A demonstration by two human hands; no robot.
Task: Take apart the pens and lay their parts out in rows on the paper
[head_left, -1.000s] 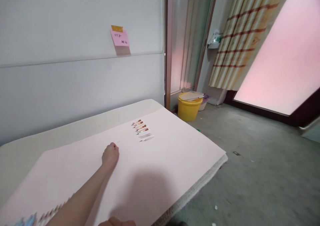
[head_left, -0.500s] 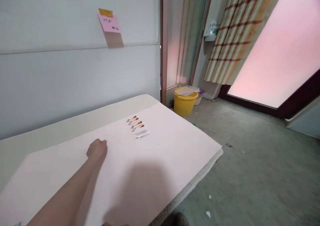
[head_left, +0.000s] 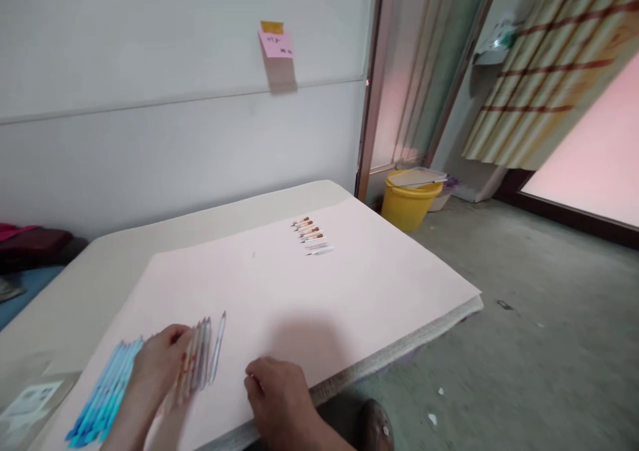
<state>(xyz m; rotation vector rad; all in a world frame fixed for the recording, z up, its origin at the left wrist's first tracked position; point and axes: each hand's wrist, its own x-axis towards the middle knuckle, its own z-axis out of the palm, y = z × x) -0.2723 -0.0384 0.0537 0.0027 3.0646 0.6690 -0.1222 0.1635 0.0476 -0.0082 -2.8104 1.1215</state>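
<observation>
My left hand (head_left: 162, 359) reaches over the left end of a row of clear-barrelled pens (head_left: 202, 351), some with reddish-brown marks. Its fingers are curled down among them, and the fingertips are hidden. To its left lies a bundle of blue pens (head_left: 107, 394), partly behind my forearm. Near the front edge of the pink paper, my right hand (head_left: 279, 394) is closed with thumb and finger together; whatever is between them cannot be made out. Farther off, slim pen parts (head_left: 312, 237) with dark tips, several brown at one end, lie in a column. A tiny clear piece (head_left: 253, 255) rests left of them.
Pink paper (head_left: 394, 285) covers much of the padded table (head_left: 210, 221) against a white wall. A yellow bucket (head_left: 407, 201) stands on the floor past the far right corner. At the left are a taped, labelled package (head_left: 32, 398) and dark red and blue items.
My left hand has come back from the middle of the paper to the clear pens, and a tiny clear piece now lies there. My right hand has come into view. The camera has turned left.
</observation>
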